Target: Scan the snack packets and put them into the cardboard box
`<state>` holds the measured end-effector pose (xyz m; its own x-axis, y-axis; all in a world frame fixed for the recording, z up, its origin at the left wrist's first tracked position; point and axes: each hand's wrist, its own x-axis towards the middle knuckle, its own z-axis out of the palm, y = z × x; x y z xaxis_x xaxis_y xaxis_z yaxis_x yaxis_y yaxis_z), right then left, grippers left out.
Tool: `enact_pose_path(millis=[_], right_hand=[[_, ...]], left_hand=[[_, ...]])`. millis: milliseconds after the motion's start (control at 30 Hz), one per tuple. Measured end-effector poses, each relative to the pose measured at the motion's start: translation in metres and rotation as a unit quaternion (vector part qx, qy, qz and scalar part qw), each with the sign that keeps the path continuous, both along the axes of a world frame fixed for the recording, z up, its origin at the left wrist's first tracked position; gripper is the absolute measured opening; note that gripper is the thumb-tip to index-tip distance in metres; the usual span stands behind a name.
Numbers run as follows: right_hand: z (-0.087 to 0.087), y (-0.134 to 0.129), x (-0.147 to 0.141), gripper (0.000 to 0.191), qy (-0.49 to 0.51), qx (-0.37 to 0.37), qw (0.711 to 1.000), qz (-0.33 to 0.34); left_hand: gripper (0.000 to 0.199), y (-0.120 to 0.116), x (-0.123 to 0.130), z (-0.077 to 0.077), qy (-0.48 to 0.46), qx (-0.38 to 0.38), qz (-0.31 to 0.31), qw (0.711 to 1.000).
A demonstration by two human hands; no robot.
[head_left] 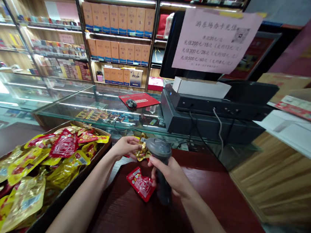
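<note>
My right hand [170, 172] is wrapped round the handle of a dark grey barcode scanner [159, 146], whose head points forward and left over the counter. A gold snack packet [143, 153] is in the fingers of my left hand [126, 146], just beyond the scanner's head and partly hidden by it. On the dark red counter below lies a red snack packet [140, 183], close to the scanner's handle. An open box [100, 155] to the left of my left arm is heaped with yellow, gold and red snack packets [65, 144].
Ahead is a glass display case [70, 104] with a black mouse [131, 103] on a red mat [148, 100]. A monitor [171, 47] bearing a paper notice [216, 41] stands above a black cash drawer [213, 122] with hanging cables. Stocked shelves line the back; a wooden cabinet [282, 174] is right.
</note>
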<state>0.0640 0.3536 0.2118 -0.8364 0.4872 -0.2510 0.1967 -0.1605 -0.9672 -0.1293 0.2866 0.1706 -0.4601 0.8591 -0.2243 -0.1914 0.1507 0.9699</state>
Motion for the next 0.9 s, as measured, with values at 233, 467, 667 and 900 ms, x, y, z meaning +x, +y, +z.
enact_pose_path(millis=[233,467,667,900], right_hand=[[0.011,-0.015,0.006,0.035,0.017,0.011,1.000,0.009],[0.012,-0.037,0.008,0.039,0.032,0.018,0.998,0.047],[0.005,-0.046,0.005,0.040,0.012,0.014,0.996,0.084],[-0.009,-0.056,-0.001,0.039,-0.016,0.027,0.993,0.115]], left_hand=[[0.045,-0.056,0.013,0.039,0.073,0.033,0.041,0.996],[0.042,-0.162,0.003,0.097,0.201,0.022,0.152,0.968],[0.047,-0.242,-0.027,0.111,0.225,-0.041,0.233,0.945],[0.044,-0.273,-0.040,0.094,0.229,-0.078,0.239,0.940]])
